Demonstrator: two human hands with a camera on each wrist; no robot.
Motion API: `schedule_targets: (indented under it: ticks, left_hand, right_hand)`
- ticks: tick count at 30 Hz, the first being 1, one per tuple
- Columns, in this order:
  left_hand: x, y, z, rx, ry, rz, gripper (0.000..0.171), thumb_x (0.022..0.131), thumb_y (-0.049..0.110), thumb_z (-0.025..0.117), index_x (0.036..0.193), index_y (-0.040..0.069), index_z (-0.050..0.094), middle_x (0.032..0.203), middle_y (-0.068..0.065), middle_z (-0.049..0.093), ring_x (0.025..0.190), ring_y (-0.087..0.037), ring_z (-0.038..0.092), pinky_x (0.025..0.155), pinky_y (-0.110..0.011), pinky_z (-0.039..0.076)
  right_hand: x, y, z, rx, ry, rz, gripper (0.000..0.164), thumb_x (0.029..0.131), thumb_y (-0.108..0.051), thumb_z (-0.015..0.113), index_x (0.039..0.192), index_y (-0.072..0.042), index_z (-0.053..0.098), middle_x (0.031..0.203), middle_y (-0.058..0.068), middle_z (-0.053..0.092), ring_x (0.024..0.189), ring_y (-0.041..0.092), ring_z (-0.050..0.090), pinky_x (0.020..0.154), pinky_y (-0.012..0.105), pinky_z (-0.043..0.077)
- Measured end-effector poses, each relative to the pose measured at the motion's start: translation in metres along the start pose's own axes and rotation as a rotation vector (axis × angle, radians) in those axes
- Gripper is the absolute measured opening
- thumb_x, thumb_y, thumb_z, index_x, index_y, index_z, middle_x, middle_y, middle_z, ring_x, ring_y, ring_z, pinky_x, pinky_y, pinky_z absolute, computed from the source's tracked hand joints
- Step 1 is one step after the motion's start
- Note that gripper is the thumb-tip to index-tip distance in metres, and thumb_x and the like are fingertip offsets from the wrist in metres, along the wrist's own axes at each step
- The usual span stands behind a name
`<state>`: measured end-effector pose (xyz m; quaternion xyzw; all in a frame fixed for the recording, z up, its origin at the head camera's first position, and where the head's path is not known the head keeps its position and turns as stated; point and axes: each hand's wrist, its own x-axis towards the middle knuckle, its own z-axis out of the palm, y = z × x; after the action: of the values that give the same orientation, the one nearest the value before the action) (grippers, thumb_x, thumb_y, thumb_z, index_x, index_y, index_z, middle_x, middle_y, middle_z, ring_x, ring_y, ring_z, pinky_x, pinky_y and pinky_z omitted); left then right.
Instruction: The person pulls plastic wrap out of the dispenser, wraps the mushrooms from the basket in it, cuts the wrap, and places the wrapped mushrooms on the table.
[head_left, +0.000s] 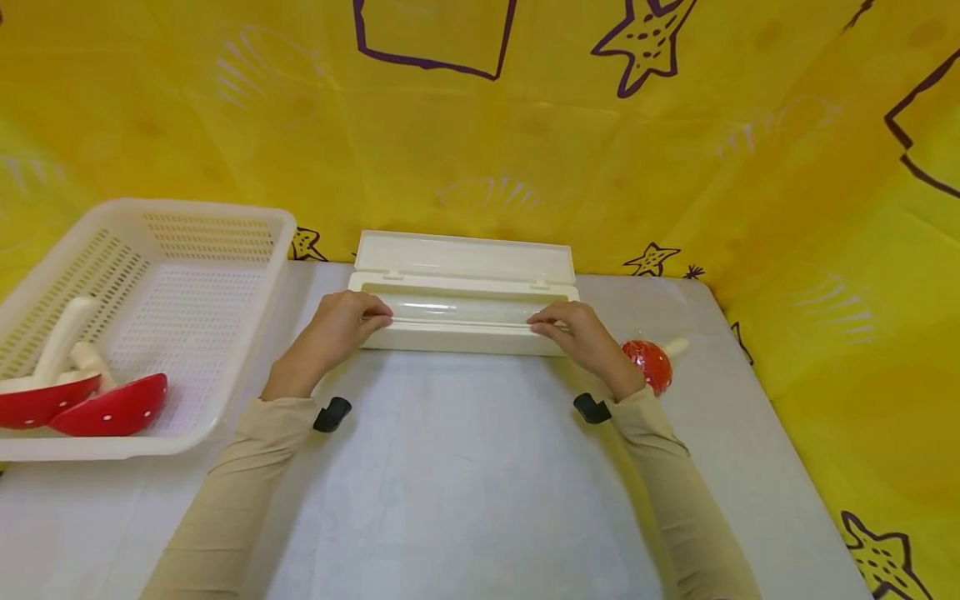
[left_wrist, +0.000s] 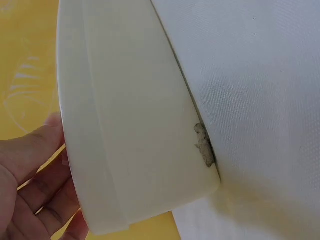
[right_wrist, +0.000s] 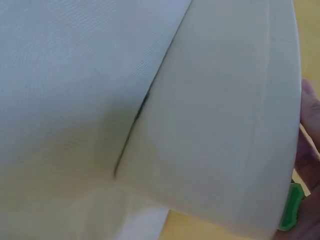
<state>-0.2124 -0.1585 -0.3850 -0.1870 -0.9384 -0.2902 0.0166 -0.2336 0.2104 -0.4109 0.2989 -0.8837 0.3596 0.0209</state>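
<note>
A long cream-white plastic wrap dispenser (head_left: pixel 457 340) stands on the table with its hinged lid (head_left: pixel 465 257) tipped back. A shiny roll of plastic wrap (head_left: pixel 442 308) lies inside it. At the left end of the roll, my left hand (head_left: pixel 330 332) pinches the wrap's edge between thumb and index finger, just above the front rim. My right hand (head_left: pixel 588 335) pinches likewise near the right end. The clear film itself is hard to make out between the fingers. In the right wrist view a small green piece (right_wrist: pixel 291 207) shows at the dispenser's edge beside the fingers.
A white plastic basket (head_left: pixel 255 333) at the left holds red, white-dotted ladles (head_left: pixel 112 407). Another red dotted ladle (head_left: pixel 651 365) lies right of my right wrist. Behind the table hangs a yellow patterned cloth (head_left: pixel 480 142). White cloth (head_left: pixel 465 483) covers the tabletop.
</note>
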Motion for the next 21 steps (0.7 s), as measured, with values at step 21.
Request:
schedule_targets:
  ticks: [21]
  left_hand:
    - [-0.006, 0.003, 0.001, -0.015, 0.014, -0.031, 0.013, 0.093, 0.015, 0.069, 0.096, 0.004, 0.076, 0.088, -0.009, 0.075, 0.077, -0.022, 0.062, 0.073, -0.035, 0.047]
  right_hand:
    - [0.006, 0.007, 0.001, -0.069, 0.083, -0.072, 0.011, 0.089, -0.006, 0.071, 0.096, 0.002, 0.075, 0.092, 0.013, 0.075, 0.085, 0.025, 0.067, 0.081, 0.039, 0.055]
